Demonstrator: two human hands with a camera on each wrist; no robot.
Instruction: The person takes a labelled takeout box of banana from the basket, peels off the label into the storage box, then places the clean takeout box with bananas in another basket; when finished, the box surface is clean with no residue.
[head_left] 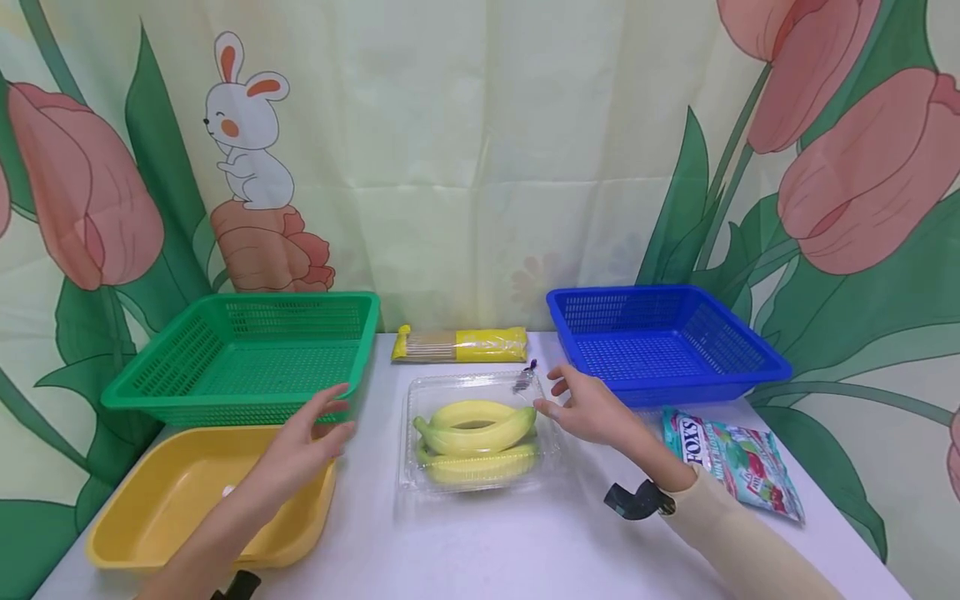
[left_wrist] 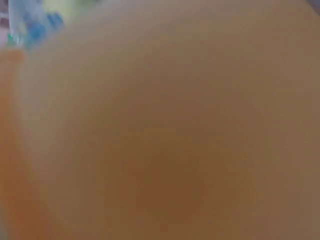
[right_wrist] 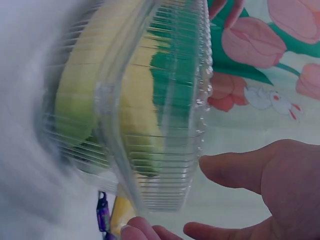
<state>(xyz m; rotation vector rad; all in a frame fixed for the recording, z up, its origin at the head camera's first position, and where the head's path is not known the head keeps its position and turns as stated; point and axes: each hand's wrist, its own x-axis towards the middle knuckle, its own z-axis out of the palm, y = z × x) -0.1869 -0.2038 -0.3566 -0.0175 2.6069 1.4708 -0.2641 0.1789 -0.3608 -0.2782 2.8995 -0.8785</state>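
Observation:
A clear plastic clamshell box point(head_left: 480, 383) with several yellow-green bananas point(head_left: 472, 439) inside stands on the white table between the hands. My right hand point(head_left: 588, 408) is at the box's right back corner, thumb and fingers loosely spread. In the right wrist view its thumb point(right_wrist: 232, 169) points at the rim edge, with the other fingertips below the corner. My left hand point(head_left: 311, 437), fingers relaxed and holding nothing, hovers left of the box, over the edge of a yellow basin point(head_left: 322, 508). The left wrist view is mostly a brown blur.
A green basket point(head_left: 285, 367) stands at the back left, a blue basket point(head_left: 675, 350) at the back right. Behind the box lie a yellow pack of dry noodles point(head_left: 491, 345) and a small purple item point(right_wrist: 102, 212). A FOX'S candy bag point(head_left: 738, 467) lies right, beside the right forearm.

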